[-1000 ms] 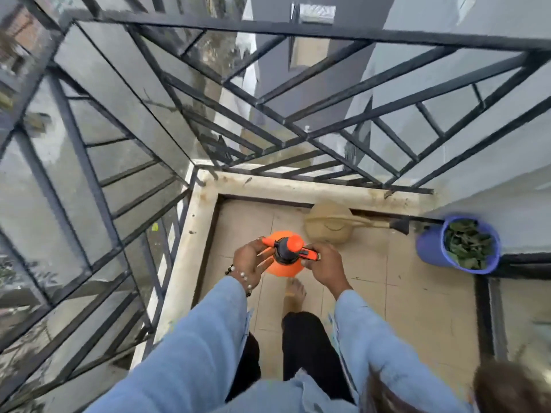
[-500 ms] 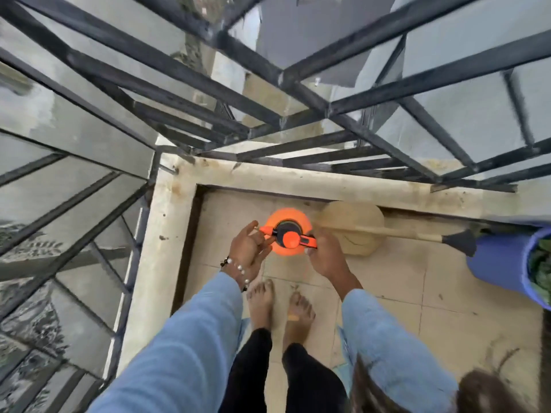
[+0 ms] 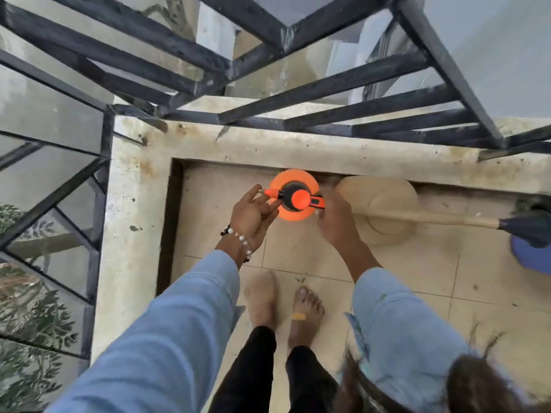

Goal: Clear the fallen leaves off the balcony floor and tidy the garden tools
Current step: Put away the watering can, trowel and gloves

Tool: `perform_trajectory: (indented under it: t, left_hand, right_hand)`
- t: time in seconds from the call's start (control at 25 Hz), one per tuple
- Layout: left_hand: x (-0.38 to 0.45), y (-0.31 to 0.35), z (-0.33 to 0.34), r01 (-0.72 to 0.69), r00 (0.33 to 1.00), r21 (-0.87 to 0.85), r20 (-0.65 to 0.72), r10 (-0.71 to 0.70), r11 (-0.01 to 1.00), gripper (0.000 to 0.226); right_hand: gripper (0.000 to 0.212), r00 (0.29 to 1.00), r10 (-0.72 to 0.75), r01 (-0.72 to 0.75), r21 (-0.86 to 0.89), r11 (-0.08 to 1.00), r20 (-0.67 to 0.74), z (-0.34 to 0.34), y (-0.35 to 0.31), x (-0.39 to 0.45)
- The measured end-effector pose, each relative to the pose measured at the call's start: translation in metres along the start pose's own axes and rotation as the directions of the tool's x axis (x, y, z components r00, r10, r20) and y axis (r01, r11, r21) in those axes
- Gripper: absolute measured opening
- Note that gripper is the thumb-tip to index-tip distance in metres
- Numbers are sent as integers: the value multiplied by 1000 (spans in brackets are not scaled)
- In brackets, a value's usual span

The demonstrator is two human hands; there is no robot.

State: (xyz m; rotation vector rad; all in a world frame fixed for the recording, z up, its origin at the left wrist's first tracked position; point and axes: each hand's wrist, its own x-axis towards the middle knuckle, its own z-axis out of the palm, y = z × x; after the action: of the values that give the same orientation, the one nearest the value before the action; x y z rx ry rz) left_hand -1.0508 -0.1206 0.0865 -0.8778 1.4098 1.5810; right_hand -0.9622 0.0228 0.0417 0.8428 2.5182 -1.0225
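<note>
The person is standing barefoot on the balcony floor (image 3: pixel 298 257), near its far left corner, and is holding an orange pump sprayer (image 3: pixel 295 195) out in front with both hands. The left hand (image 3: pixel 253 216) is pinching the sprayer's nozzle end with its fingertips, the other fingers lying loosely beside the bottle, likely steadying it so it is not swinging. The right hand (image 3: pixel 335 222) is reaching to the trigger handle on the sprayer's right side; its fingers are blurred and turned away, so whether they are gripping cannot be told. The sprayer is being held upright over the strip of floor along the far edge, just beside a beige watering can (image 3: pixel 384 216) that is sitting against the raised kerb (image 3: pixel 298 147). Judging by that, the tools are being gathered along this edge, out of the walking path. The can's long spout is pointing right, toward a blue bucket (image 3: pixel 530 257) at the right edge. Only small leaf scraps are lying on the tiles, so the leaf clearing is looking mostly done.
</note>
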Motion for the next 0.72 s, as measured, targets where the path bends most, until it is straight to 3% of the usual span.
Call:
perform_trajectory:
  t: [0.2, 0.32, 0.48, 0.72]
  left_hand:
    - [-24, 3, 1, 9, 1000, 22, -2, -9, 1000, 72]
    - [-68, 5, -5, 37, 999, 97, -39, -33, 995, 58]
    - [-150, 4, -9, 49, 998, 223, -50, -39, 973, 39]
    - [-291, -21, -18, 26, 996, 485, -85, 18, 874, 27]
  right_hand:
    - [58, 999, 5, 0, 125, 992, -43, -17, -15, -21]
    - [60, 997, -5, 17, 152, 988, -75, -39, -30, -60]
    - [44, 993, 112, -103, 193, 976, -39, -82, -46, -120]
    - [27, 960, 279, -264, 397, 879, 23, -148, -58, -260]
